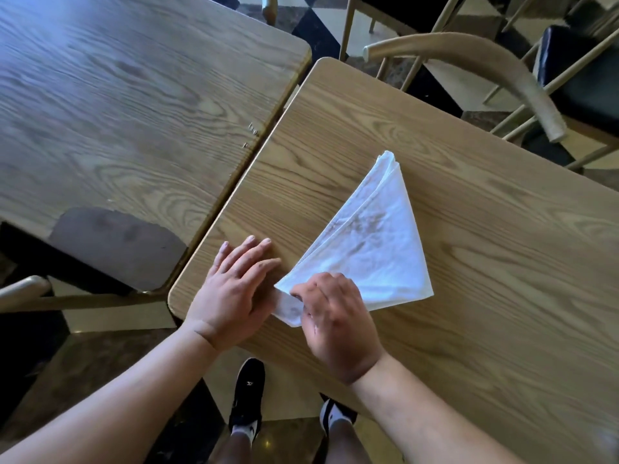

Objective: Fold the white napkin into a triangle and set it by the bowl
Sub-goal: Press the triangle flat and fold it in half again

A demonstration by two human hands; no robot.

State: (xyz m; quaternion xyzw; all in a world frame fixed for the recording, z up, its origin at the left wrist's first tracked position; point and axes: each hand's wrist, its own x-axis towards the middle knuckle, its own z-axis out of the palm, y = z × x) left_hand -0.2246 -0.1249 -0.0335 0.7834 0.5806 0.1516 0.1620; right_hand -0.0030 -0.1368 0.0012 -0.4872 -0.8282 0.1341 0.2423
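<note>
A white napkin [371,242] lies folded in a triangle on the right wooden table [485,262], its tip pointing away from me. My right hand [335,316] pinches the napkin's near left corner, which is lifted and curled slightly off the table. Just left of that corner, my left hand [234,289] rests flat on the table with fingers spread and holds nothing. No bowl is in view.
A second wooden table [117,112] stands to the left, separated by a narrow gap. Chairs with curved wooden backs [485,61] stand beyond the right table. Another chair seat [117,249] sits under the left table. My feet [248,396] are below the table's near edge.
</note>
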